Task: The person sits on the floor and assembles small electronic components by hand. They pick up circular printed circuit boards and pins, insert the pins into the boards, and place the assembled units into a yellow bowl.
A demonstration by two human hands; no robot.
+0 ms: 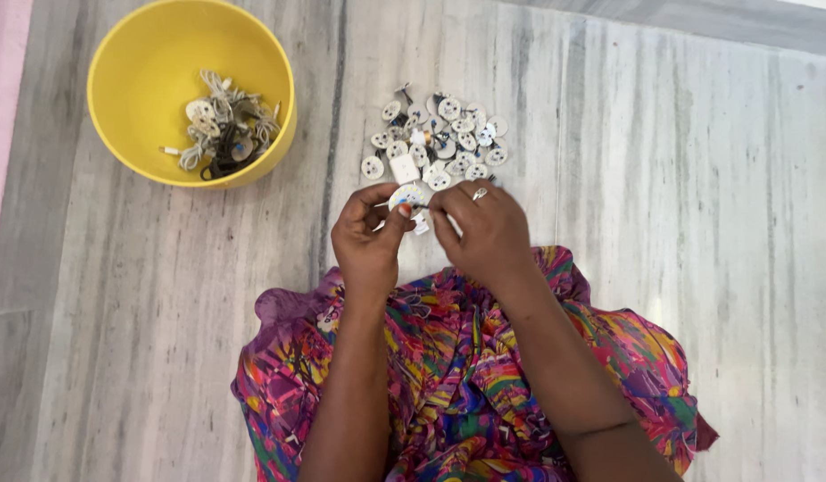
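Note:
A small round white disc part (pixel 410 195) is pinched between both my hands, just above my lap. My left hand (pixel 368 236) grips its left edge with thumb and fingers. My right hand (pixel 481 230), with a ring on one finger, holds its right side, where a thin dark wire sticks out. Just beyond my fingers lies a pile of several similar white disc parts (pixel 439 138) with short wires, on the grey marble floor (pixel 663 196).
A yellow plastic bowl (pixel 145 71) stands at the far left, holding several disc parts tangled with pale and dark wires (pixel 224 129). My lap is covered by multicoloured patterned cloth (pixel 457 375). A pink surface edge (pixel 2 89) runs along the left.

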